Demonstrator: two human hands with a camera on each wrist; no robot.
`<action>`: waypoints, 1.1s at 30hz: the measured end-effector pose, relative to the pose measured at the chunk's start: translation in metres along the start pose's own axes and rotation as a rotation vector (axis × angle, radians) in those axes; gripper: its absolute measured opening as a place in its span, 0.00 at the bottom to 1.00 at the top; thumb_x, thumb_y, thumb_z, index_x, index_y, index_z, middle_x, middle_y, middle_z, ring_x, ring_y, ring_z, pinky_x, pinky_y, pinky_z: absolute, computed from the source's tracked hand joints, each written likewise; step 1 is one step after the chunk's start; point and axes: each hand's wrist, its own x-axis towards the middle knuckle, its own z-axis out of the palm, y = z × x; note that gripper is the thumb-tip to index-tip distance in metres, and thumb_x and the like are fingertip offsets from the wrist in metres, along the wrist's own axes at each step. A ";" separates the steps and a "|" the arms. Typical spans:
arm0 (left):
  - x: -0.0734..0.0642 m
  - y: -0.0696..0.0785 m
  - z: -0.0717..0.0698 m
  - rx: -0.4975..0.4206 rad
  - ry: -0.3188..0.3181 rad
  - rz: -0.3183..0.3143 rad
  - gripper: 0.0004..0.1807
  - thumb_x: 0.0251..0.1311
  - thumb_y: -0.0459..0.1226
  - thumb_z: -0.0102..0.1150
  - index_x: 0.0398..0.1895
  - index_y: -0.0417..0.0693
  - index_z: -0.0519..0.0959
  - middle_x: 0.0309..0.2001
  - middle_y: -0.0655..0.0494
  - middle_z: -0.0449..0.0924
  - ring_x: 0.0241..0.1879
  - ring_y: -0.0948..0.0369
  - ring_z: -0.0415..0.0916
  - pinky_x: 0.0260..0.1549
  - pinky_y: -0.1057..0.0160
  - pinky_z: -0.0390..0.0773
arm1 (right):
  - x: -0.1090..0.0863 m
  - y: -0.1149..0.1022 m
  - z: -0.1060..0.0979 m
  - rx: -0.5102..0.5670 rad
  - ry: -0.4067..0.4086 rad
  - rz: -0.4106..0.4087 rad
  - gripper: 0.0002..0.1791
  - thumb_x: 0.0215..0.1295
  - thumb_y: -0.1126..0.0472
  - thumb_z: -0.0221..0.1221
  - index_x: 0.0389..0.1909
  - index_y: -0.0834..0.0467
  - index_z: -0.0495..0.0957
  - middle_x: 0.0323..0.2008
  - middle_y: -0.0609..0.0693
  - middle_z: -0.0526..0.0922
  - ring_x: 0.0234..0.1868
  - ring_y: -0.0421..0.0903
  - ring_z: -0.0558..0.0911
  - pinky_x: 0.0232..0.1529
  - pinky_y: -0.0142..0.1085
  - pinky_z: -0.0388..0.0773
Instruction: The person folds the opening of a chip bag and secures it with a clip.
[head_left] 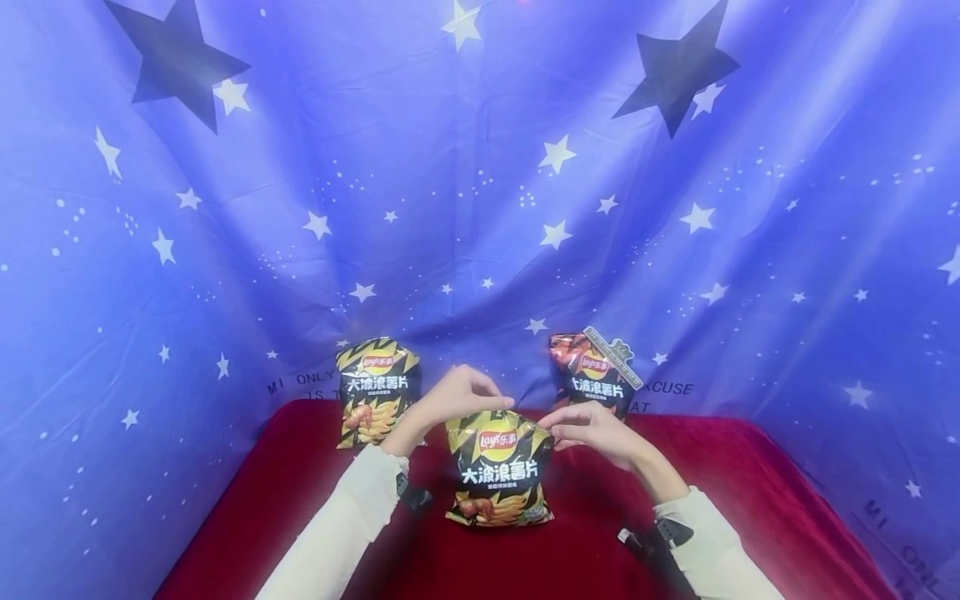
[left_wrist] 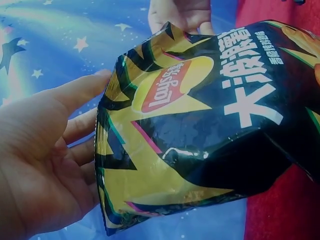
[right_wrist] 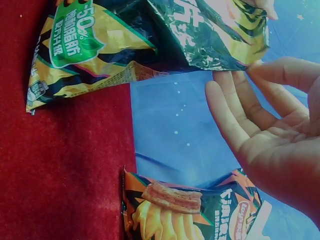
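Note:
A black and yellow bag of potato chips [head_left: 501, 473] stands upright near the middle of the red cloth, its printed front toward me. At its top edge, my left hand [head_left: 467, 395] grips the bag; in the left wrist view, several fingertips of that hand [left_wrist: 47, 160] pass out of sight behind the edge. The upper right corner is pinched between the thumb and a finger of my right hand [head_left: 592, 432]. In the right wrist view, the other fingers of that hand [right_wrist: 280, 110] are spread loosely below the bag [right_wrist: 200, 35].
Another black and yellow chip bag [head_left: 378, 392] stands behind on the left. Behind my right hand is a red and black chip bag [head_left: 588, 379] with a pale ruler-like strip [head_left: 615, 358] across its top corner. A blue starry curtain [head_left: 420, 208] hangs around the red-covered table [head_left: 750, 500].

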 end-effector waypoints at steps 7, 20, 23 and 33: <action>0.000 0.000 0.000 0.066 -0.032 0.030 0.10 0.63 0.44 0.68 0.37 0.48 0.89 0.33 0.58 0.89 0.27 0.68 0.78 0.36 0.68 0.81 | 0.002 -0.001 0.001 -0.026 0.055 0.046 0.20 0.68 0.63 0.64 0.54 0.73 0.80 0.42 0.49 0.90 0.41 0.43 0.88 0.49 0.46 0.88; -0.005 -0.002 0.001 0.042 -0.022 0.049 0.06 0.61 0.39 0.70 0.38 0.48 0.89 0.36 0.55 0.90 0.33 0.68 0.82 0.41 0.68 0.83 | 0.003 -0.008 0.006 -0.066 0.066 0.038 0.17 0.64 0.65 0.67 0.49 0.73 0.83 0.40 0.55 0.89 0.37 0.44 0.88 0.47 0.50 0.87; -0.005 -0.002 0.002 0.047 -0.013 0.045 0.05 0.61 0.39 0.71 0.38 0.49 0.89 0.36 0.55 0.90 0.33 0.68 0.82 0.41 0.68 0.82 | 0.004 -0.009 0.007 -0.064 0.072 0.053 0.17 0.63 0.65 0.68 0.48 0.73 0.83 0.39 0.53 0.90 0.37 0.44 0.88 0.47 0.51 0.87; -0.006 0.001 0.005 0.041 0.016 0.019 0.04 0.59 0.36 0.71 0.37 0.48 0.89 0.36 0.55 0.90 0.35 0.66 0.82 0.44 0.64 0.83 | 0.006 -0.010 0.009 -0.076 0.092 0.076 0.16 0.61 0.64 0.70 0.45 0.71 0.85 0.36 0.50 0.90 0.35 0.44 0.88 0.49 0.59 0.85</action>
